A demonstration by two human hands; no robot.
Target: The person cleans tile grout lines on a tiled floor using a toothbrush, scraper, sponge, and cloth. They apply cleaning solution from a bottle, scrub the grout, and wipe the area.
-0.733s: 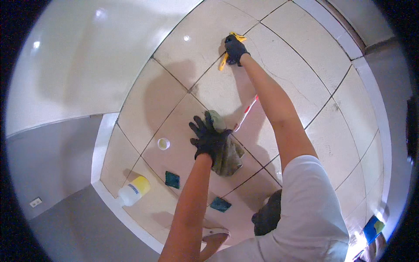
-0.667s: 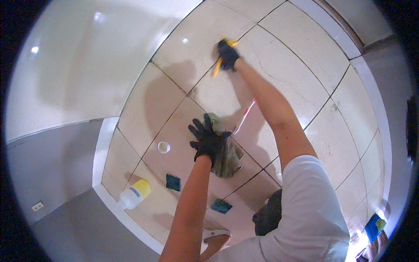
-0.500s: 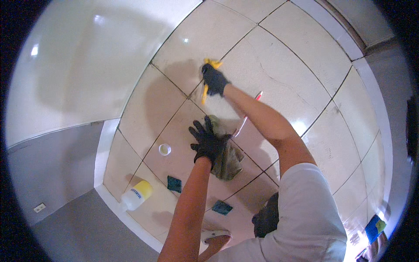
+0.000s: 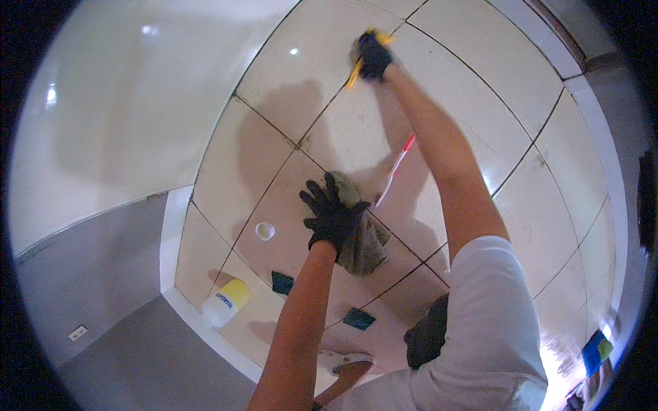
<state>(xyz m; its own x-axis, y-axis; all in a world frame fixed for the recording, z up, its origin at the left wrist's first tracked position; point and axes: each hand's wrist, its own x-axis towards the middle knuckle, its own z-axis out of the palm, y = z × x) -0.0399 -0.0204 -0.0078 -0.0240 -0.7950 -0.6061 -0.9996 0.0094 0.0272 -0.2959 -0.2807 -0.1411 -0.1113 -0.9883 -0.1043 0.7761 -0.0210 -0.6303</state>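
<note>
Black gloves cover both my hands. My left hand (image 4: 332,212) lies palm down, fingers spread, on and beside a crumpled grey-green cloth (image 4: 363,250) on the tiled floor (image 4: 473,89). Far ahead, my right hand (image 4: 375,56) is closed around a yellow tool (image 4: 354,74) along a dark grout line. Its narrow end sticks out on the near side and a wider yellow part on the far side; its exact kind is hidden by the glove. Between my arms lies a slim red-and-white toothbrush (image 4: 397,168), close to the cloth.
Left of my left hand stands a small white cap (image 4: 264,231). A white-and-yellow bottle (image 4: 226,303) lies near the grey wall (image 4: 89,274). Two dark green scouring pads (image 4: 282,282) lie either side of my left forearm. A blue-and-green packet (image 4: 596,353) is at far right.
My right hand has slid the yellow tool farther away and slightly right along the grout line. My left hand stays on the cloth. The whole view has shifted a little.
</note>
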